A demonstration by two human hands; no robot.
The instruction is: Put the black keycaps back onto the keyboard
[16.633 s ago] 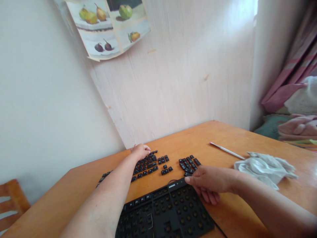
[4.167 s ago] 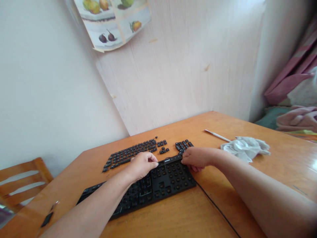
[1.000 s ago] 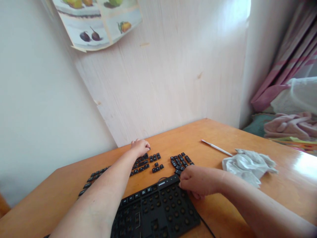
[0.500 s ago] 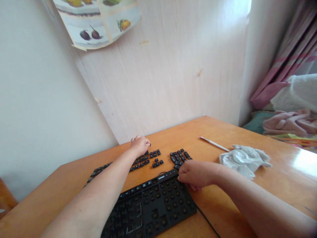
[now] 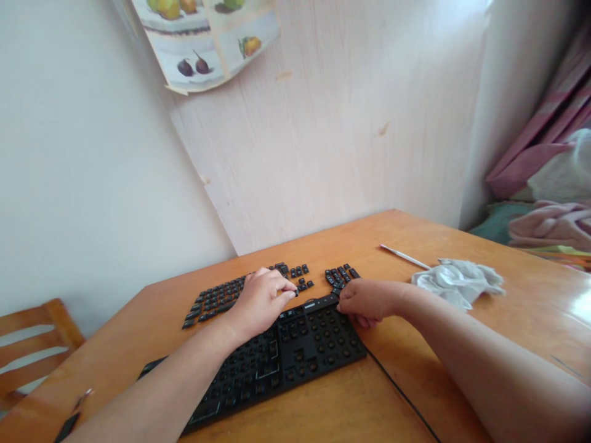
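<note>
A black keyboard lies on the table, most of its keycaps off and the bare key sockets showing. My left hand hovers over its upper edge, thumb and finger pinched on a small black keycap, mostly hidden by the fingertips. At the upper right corner, my right hand is closed on the keyboard's edge. Behind the keyboard lie loose keycaps in rows, partly covered by my left hand. A smaller group of number-pad keycaps sits just beyond my right hand.
A crumpled pale cloth and a thin white stick lie on the table to the right. The keyboard cable runs towards the front. A small dark object is at the lower left, near a wooden chair.
My left hand has come back from the far keycap rows towards the keyboard, with a keycap in its fingers. My right hand stays at the keyboard's corner. The view has shifted slightly.
</note>
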